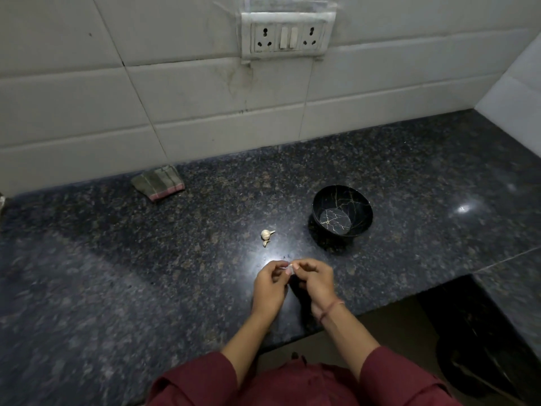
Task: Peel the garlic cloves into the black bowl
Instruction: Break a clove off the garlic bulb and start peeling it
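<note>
My left hand (269,288) and my right hand (314,281) meet over the dark granite counter, fingertips pinched together on one small pale garlic clove (289,269). Farther back lies the rest of the garlic bulb (266,234), with a loose clove (265,244) just in front of it. The black bowl (320,200) with thin gold veins stands to the right of the bulb, behind my right hand, and nothing shows inside it.
A folded striped cloth (158,183) lies at the back left against the tiled wall. A socket panel (285,35) is on the wall above. The counter's front edge (366,312) steps back on the right, with a dark bin (480,364) below.
</note>
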